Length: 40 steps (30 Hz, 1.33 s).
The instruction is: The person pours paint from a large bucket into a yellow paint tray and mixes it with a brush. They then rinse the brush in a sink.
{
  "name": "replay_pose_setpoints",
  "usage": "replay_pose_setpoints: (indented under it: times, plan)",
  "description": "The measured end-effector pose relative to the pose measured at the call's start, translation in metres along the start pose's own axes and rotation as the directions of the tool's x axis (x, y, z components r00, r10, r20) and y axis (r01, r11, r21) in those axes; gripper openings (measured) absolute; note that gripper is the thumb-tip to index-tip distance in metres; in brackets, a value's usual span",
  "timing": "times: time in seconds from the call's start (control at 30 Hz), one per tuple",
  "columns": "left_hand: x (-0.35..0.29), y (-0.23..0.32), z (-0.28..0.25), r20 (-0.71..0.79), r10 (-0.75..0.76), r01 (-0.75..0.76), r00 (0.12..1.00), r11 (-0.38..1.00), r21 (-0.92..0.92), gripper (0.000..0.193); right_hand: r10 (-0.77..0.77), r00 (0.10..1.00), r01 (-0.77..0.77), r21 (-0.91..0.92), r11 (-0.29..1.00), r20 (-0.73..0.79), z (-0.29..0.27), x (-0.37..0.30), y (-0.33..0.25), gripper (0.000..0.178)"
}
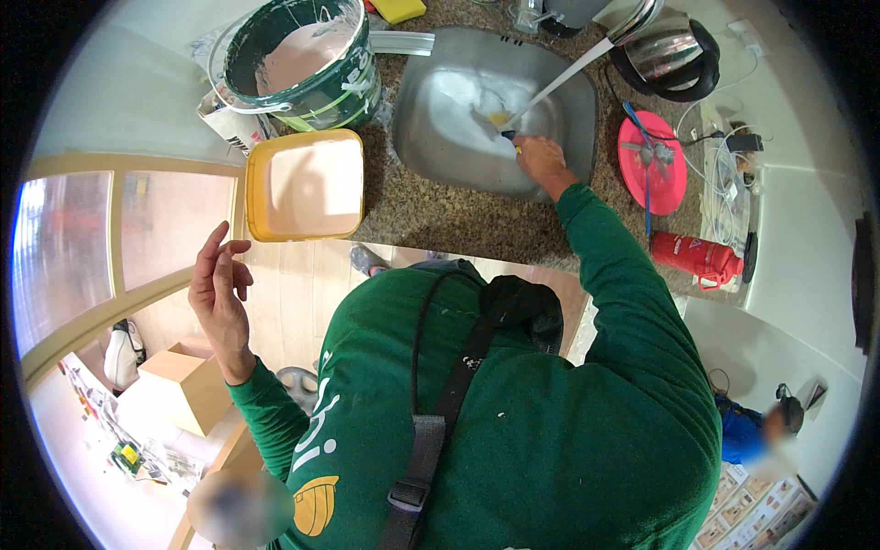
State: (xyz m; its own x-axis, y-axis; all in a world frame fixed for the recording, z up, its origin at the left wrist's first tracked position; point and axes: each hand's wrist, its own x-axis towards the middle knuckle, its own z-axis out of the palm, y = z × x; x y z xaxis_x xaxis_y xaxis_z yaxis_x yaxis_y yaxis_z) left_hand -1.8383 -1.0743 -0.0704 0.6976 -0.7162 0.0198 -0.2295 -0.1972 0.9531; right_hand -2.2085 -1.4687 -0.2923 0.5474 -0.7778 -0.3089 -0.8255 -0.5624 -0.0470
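My right hand (543, 165) is closed round the dark blue and yellow handle of a small hand tool (510, 137), low in the steel sink (431, 151). A pale stream (559, 82) runs from the tap (634, 20) down to the tool's head. Splash and foam blur that head, so I cannot tell its kind. Whitish, foamy water (449, 115) covers the sink bottom. My left hand (220, 289) is raised with nothing in it, its fingers apart and partly bent. Nearest to it is a yellow square tub (357, 183) of pale pink paint.
A green bucket (344, 96) of pinkish paint stands beyond the tub. Right of the sink are a pink plate (655, 188) with a grey lump, a red bottle (692, 257), a kettle (665, 60) and cables (724, 174). A yellow sponge (399, 9) lies at the back.
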Motion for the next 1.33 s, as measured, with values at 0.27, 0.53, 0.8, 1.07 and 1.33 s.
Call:
replay_pose_setpoints:
  times: [0.27,0.53,0.8,1.07,1.33]
  plan:
    - [0.001,0.003,0.002,-0.004,-0.009,0.008,1.0,1.0,-0.015,0.036,0.058,0.97,-0.036,0.099,0.994,-0.237,-0.009,-0.003,0.003,0.031]
    - [0.001,0.011,0.005,0.008,-0.036,0.037,0.999,0.998,-0.044,0.036,0.139,0.99,-0.141,0.075,0.987,0.032,-0.019,-0.001,-0.005,0.035]
    - [-0.001,0.005,0.003,-0.008,-0.033,0.033,0.999,0.999,-0.027,0.037,0.134,0.989,-0.13,0.049,0.99,-0.068,-0.023,-0.001,-0.009,0.029]
    - [-0.001,0.004,0.002,0.002,-0.041,0.042,0.999,0.999,-0.035,0.036,0.075,0.986,-0.066,0.061,0.996,-0.149,-0.019,-0.001,-0.001,0.031]
    - [-0.001,-0.001,0.002,0.022,-0.034,0.036,0.999,0.997,-0.068,0.04,0.068,0.996,-0.069,0.026,0.997,0.051,-0.024,0.0,-0.004,0.034]
